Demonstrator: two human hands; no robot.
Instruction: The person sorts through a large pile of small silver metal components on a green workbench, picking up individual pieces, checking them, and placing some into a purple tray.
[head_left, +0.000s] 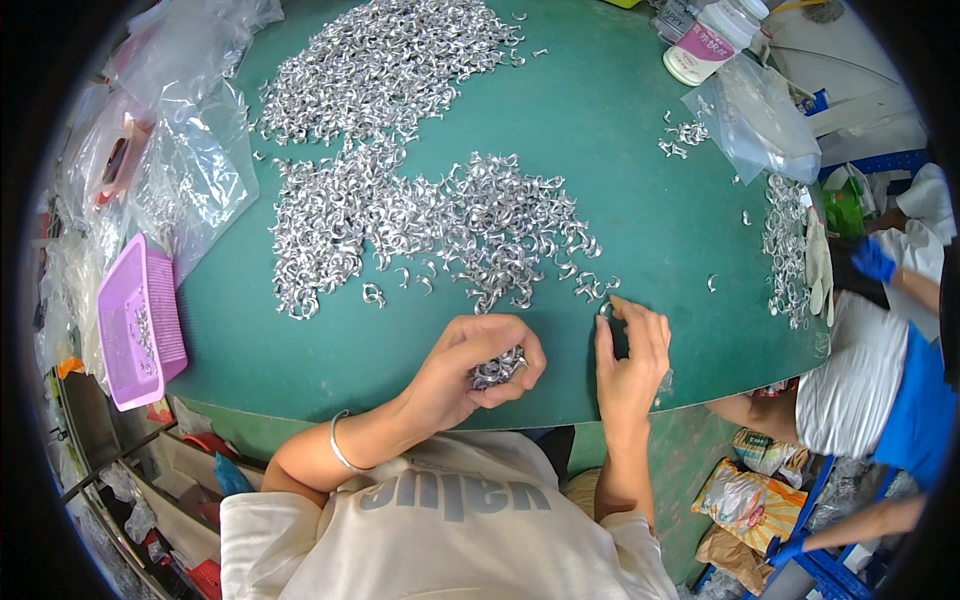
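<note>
My left hand (478,368) is curled round a handful of small curved silvery metal pieces (498,370), which show in the hollow between thumb and fingers. To its right, my right hand (632,355) pinches one such curved metal piece (605,310) between thumb and forefinger, just above the green table (680,260). Beyond both hands lies a spread heap of the same pieces (420,220), with a few strays at its near edge. A larger pile (390,65) sits farther back.
A purple basket (140,325) with some pieces stands at the left, beside clear plastic bags (200,170). At right are a small group of pieces (685,135), a row of rings (785,250), a glove (819,265) and a white jar (710,40). A person with blue gloves (873,260) is nearby.
</note>
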